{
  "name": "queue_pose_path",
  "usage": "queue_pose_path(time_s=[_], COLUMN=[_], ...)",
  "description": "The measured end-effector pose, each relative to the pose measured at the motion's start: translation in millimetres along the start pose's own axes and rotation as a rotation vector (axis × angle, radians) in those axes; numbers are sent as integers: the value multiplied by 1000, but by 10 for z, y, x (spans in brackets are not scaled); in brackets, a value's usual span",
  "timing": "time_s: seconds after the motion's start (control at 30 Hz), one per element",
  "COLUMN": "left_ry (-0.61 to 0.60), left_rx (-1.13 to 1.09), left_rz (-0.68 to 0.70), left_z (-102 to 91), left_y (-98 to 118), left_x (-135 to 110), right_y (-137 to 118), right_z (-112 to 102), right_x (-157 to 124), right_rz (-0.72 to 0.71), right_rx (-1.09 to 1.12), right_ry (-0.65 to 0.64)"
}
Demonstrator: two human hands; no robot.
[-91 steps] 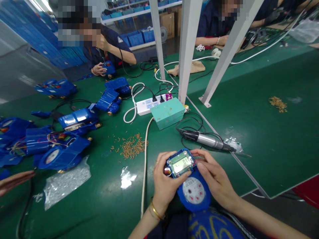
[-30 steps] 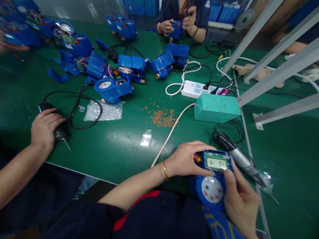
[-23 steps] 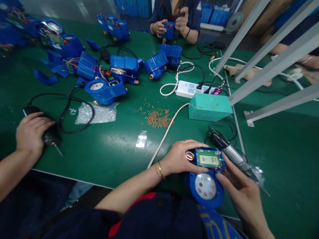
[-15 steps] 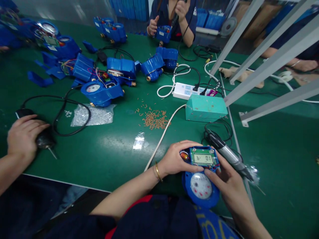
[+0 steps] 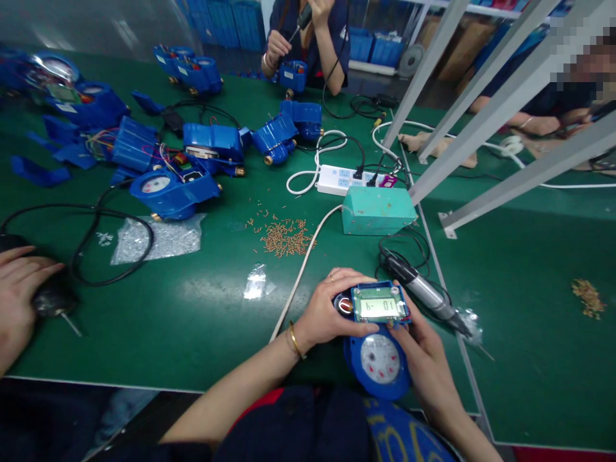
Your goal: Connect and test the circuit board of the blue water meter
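Observation:
A blue water meter (image 5: 378, 369) with a white round dial is held between my two hands near the table's front edge. Its open top bares a green circuit board with a lit display (image 5: 379, 308) and a battery beside it. My left hand (image 5: 332, 308) wraps the meter's left side, thumb below the display. On the right side, my right hand (image 5: 418, 340) closes round the housing, its thumb near the board's lower edge. Just right of the meter lies an electric screwdriver (image 5: 423, 292) with a silver body, touched by neither hand.
Copper-coloured screws (image 5: 286, 237) lie in a pile by a green box (image 5: 378, 212) and a power strip (image 5: 334, 179). Several blue meters (image 5: 176, 192) stand at the left. A co-worker's hand (image 5: 19, 295) rests on a black screwdriver. Grey metal legs (image 5: 520, 173) rise at the right.
The view has turned to the right, so the table things sit further left. Both hands keep hold of the water meter. Across the table, the co-worker's hands have come closer together at a screwdriver.

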State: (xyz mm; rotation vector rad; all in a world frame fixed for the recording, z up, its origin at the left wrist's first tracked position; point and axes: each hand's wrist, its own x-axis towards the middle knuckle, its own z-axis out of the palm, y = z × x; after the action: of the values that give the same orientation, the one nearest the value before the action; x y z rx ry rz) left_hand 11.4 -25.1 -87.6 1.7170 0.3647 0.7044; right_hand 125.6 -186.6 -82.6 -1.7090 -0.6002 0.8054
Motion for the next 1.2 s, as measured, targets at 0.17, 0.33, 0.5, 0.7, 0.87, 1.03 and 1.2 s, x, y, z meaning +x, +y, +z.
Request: queue_pose_path(time_s=[0.17,0.33,0.5,0.7,0.87,1.03,1.2], left_ry=[-41,-47,-76,-61,-68,-93,-106], left_rx=[-63,-39,-10,12,32,51,101], left_rz=[-35,-69,-74,-49,-26,-14,6], left_z=[-7,-22,-26,-42,-56,-59,-40], left_y=[-6,0,-6,-62,-106,-106,-61], left_x=[22,49,71,66,73,70,59], right_y=[-145,-481,-716,-611,-505,-465,-337], right_z=[-197,-508,-574,-441,-246,-154,-158], right_x=[181,487,743,814,740,632,596], right_rz=[-206,-408,-402,-323,-329,-382,-408], right_rx=[-134,-472,-608,-525,-515,-511,-468], right_ry=[-4,-363,-633,-595,-333,-170,-39])
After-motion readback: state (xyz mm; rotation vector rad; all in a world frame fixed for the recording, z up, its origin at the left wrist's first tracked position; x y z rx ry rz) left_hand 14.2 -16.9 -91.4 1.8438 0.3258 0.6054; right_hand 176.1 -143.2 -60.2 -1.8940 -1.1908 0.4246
